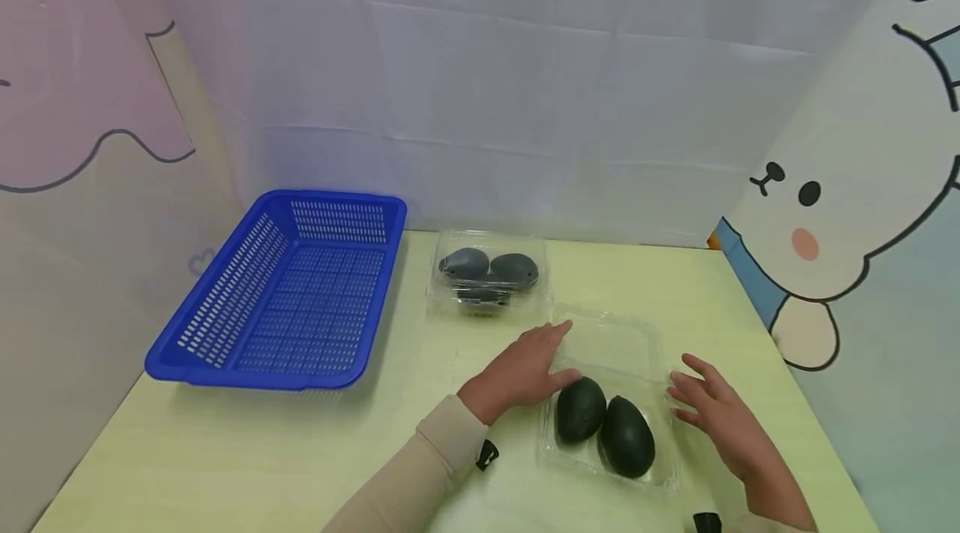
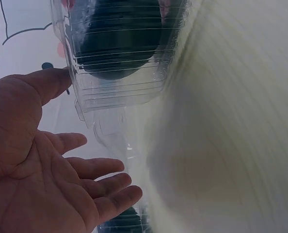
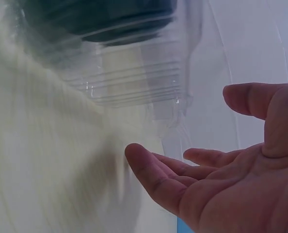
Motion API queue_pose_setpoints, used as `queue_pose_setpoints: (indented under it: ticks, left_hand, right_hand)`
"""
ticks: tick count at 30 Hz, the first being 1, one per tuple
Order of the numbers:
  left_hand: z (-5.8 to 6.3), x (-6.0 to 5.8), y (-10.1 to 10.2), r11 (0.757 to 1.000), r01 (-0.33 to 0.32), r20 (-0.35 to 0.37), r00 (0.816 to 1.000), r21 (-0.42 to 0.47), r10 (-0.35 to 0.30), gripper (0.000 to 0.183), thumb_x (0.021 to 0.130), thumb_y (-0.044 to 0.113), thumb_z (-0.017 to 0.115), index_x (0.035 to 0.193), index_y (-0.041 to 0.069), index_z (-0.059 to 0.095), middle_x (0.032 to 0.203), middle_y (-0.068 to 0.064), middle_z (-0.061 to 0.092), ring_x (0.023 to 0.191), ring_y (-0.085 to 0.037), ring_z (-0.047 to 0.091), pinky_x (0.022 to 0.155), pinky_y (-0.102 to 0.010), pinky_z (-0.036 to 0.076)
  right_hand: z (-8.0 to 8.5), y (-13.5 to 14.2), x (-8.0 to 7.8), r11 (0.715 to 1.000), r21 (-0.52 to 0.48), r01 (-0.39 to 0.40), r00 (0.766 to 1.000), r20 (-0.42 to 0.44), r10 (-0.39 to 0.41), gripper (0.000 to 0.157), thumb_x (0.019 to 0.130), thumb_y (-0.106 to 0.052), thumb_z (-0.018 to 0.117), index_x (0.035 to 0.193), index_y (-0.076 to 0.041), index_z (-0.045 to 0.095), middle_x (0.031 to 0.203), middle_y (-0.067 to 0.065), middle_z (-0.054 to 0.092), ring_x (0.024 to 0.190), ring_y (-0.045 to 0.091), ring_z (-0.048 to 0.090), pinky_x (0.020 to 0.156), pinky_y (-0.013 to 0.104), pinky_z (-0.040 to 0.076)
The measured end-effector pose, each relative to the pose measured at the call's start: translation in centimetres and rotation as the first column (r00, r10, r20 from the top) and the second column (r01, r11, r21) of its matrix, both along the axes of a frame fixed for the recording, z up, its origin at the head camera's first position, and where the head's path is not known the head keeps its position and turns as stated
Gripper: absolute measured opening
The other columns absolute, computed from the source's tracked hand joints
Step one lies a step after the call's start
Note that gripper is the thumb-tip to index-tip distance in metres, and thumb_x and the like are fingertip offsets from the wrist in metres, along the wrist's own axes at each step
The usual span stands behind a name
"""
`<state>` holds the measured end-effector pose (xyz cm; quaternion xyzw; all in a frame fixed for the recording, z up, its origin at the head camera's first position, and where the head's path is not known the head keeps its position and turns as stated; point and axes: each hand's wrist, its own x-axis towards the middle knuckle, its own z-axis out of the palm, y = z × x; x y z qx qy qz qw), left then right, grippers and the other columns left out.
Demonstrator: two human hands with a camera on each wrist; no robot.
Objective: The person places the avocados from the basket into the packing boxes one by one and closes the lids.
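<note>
An opened clear plastic clamshell box (image 1: pixel 611 341) lies at the right front of the table, its lid folded back toward the wall. Two dark green avocados (image 1: pixel 627 437) sit side by side in its base. My left hand (image 1: pixel 525 366) is at the box's left side with spread fingers; in the left wrist view its thumb tip meets the rim of the box (image 2: pixel 122 99). On the other side hovers my right hand (image 1: pixel 716 412), fingers loosely bent and holding nothing. The right wrist view shows a gap between it and the ribbed box wall (image 3: pixel 129 90).
Behind the left hand, near the wall, stands a closed clear clamshell box (image 1: pixel 487 241) with three avocados (image 1: pixel 514 270) inside. A blue slotted plastic basket (image 1: pixel 386 291) occupies the table's left side. Cloth walls (image 1: pixel 487 83) with cartoon prints enclose the table (image 1: pixel 247 466).
</note>
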<state>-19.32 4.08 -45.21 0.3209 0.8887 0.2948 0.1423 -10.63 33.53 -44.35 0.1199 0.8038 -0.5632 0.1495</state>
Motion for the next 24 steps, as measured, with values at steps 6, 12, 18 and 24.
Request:
queue_pose_setpoints:
  ticks: [6, 12, 18, 24]
  left_hand:
    - [-0.1, -0.1, 0.0, 1.0, 0.0, 0.003, 1.0, -0.016, 0.0, 0.076, 0.105, 0.046, 0.058, 0.164, 0.01, 0.027, 0.163, -0.009, 0.037, 0.152, -0.027, 0.032, 0.121, -0.039, 0.028]
    - [0.3, -0.2, 0.5, 0.999, 0.025, 0.033, 0.999, 0.023, -0.025, 0.075, 0.105, 0.045, 0.057, 0.164, 0.011, 0.025, 0.166, -0.006, 0.033, 0.152, -0.024, 0.031, 0.121, -0.037, 0.028]
    - [0.6, -0.3, 0.8, 0.999, 0.03, 0.033, 0.999, 0.022, -0.03, 0.075, 0.105, 0.045, 0.056, 0.165, 0.014, 0.023, 0.166, -0.006, 0.032, 0.154, -0.023, 0.025, 0.122, -0.038, 0.027]
    - [1.2, -0.2, 0.8, 0.998, 0.034, 0.012, 0.999, 0.058, -0.035, 0.077, 0.105, 0.045, 0.056, 0.166, 0.015, 0.02, 0.167, -0.008, 0.03, 0.155, -0.022, 0.024, 0.122, -0.037, 0.027]
  right_hand:
    - [-0.4, -0.4, -0.5, 1.0, -0.002, 0.014, 1.0, 0.002, -0.014, 0.076, 0.112, -0.041, 0.041, 0.163, 0.001, 0.004, 0.159, 0.036, 0.027, 0.144, 0.044, 0.039, 0.094, 0.028, 0.053]
    - [-0.4, -0.2, -0.6, 1.0, -0.029, 0.012, 0.998, -0.056, -0.013, 0.075, 0.113, -0.04, 0.04, 0.163, 0.003, 0.005, 0.158, 0.037, 0.03, 0.122, 0.006, 0.057, 0.089, 0.021, 0.053]
    - [0.1, -0.1, -0.3, 0.999, -0.048, -0.001, 0.991, -0.13, -0.005, 0.073, 0.113, -0.037, 0.038, 0.162, 0.005, 0.003, 0.157, 0.039, 0.028, 0.106, -0.014, 0.054, 0.087, 0.016, 0.05]
    - [0.8, 0.1, 0.1, 1.0, 0.009, -0.001, 0.988, -0.155, 0.003, 0.074, 0.113, -0.038, 0.037, 0.163, 0.003, -0.001, 0.157, 0.038, 0.029, 0.124, 0.008, 0.057, 0.088, 0.011, 0.046]
